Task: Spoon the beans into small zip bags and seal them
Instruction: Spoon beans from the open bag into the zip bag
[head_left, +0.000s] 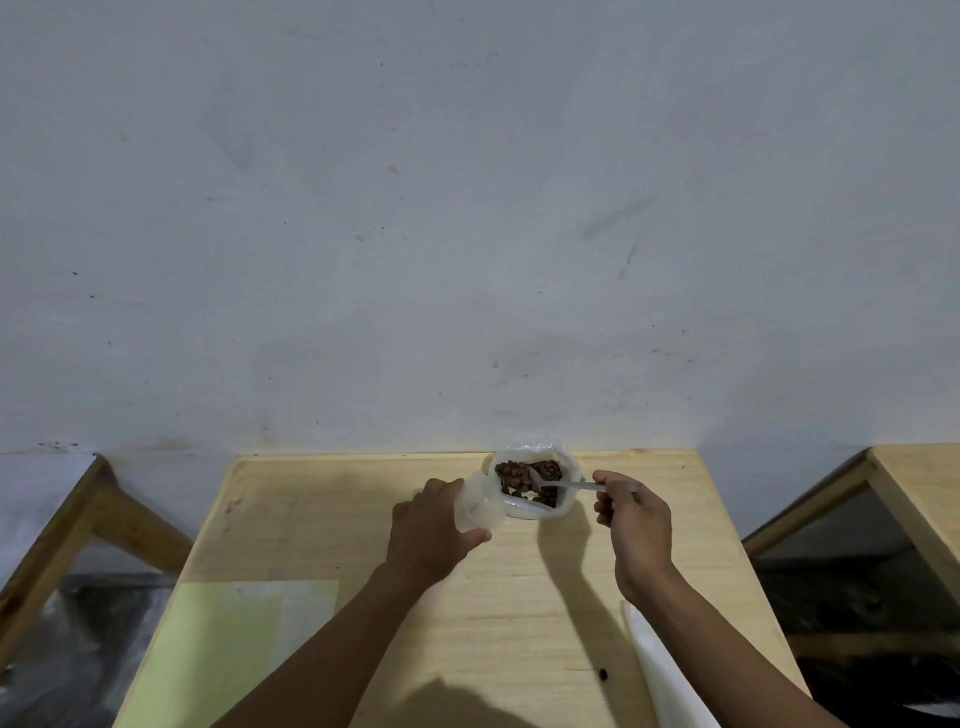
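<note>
A white container (570, 498) lined with clear plastic stands at the far edge of the wooden table (519, 597). It holds brown beans (524, 475). My right hand (631, 519) grips the handle of a metal spoon (571, 485), whose bowl is down among the beans. My left hand (431, 527) holds a small clear zip bag (478, 506) just left of the container, touching its side. Whether the bag's mouth is open I cannot tell.
A pale green sheet (228, 649) lies on the table's near left. A stack of white bags (665, 675) lies near right, under my right forearm. One stray bean (603, 674) sits near the front. Wooden frames (909, 493) stand either side; a wall is behind.
</note>
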